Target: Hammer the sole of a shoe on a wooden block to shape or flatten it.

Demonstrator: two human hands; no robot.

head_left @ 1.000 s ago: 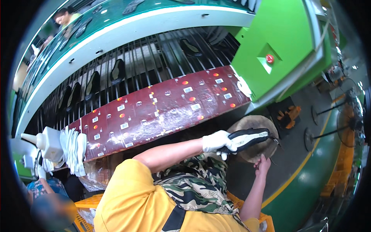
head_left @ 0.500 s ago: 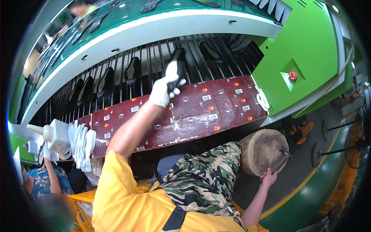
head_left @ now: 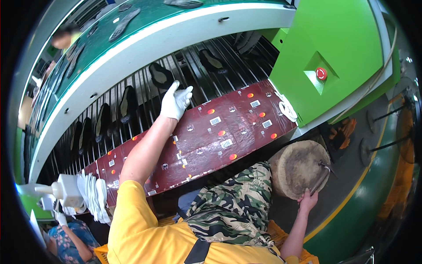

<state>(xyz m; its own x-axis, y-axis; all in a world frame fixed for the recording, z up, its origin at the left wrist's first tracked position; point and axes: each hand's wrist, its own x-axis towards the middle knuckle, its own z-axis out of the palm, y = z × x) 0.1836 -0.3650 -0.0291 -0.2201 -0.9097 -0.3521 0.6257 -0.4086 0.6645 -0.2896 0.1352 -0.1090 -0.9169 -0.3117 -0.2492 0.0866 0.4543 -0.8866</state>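
By rollers (head_left: 183,75), left hand (head_left: 174,104) loosely spread near black shoe (head_left: 161,75), right hand (head_left: 308,201) at block (head_left: 299,169), grip unclear, white bottle (head_left: 70,191), contents hidden

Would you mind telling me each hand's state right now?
Left hand, white-gloved: open, apparently empty, beside a black, shoe-shaped piece.
Right hand, bare: closed, holding a slim, dark, metallic-looking tool.

We see the gloved left hand (head_left: 175,103) in plain white, nearest a shoe (head_left: 161,77) that is black with a beige middle. Our shirt (head_left: 149,229) is bright yellow, our apron (head_left: 233,207) camouflage in green, black and cream. The ledge (head_left: 204,141) is glossy maroon, scattered with orange dots and pale labels. The machine housing (head_left: 347,39) is lime green, its button (head_left: 321,73) red; the round block (head_left: 301,167) is mottled brown.
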